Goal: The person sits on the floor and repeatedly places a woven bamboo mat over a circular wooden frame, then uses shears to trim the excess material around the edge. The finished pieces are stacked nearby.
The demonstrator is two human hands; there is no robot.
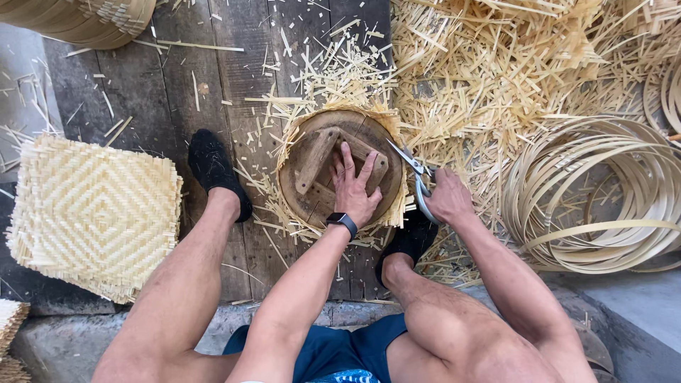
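My left hand point(352, 186) presses flat on a round wooden form point(305, 195) with a crossed wooden handle. The form lies on a woven bamboo mat whose frayed edges point(401, 206) stick out around its rim. A dark watch sits on my left wrist. My right hand point(447, 198) grips metal scissors point(416, 174), their blades open at the form's right edge against the mat's fringe. My two feet in dark shoes rest on the planks either side of the form.
A stack of square woven bamboo mats point(92, 213) lies at the left. Coiled bamboo hoops point(603, 191) sit at the right. Loose bamboo offcuts point(496, 71) cover the dark wooden planks at the top. A woven basket point(85, 21) shows at top left.
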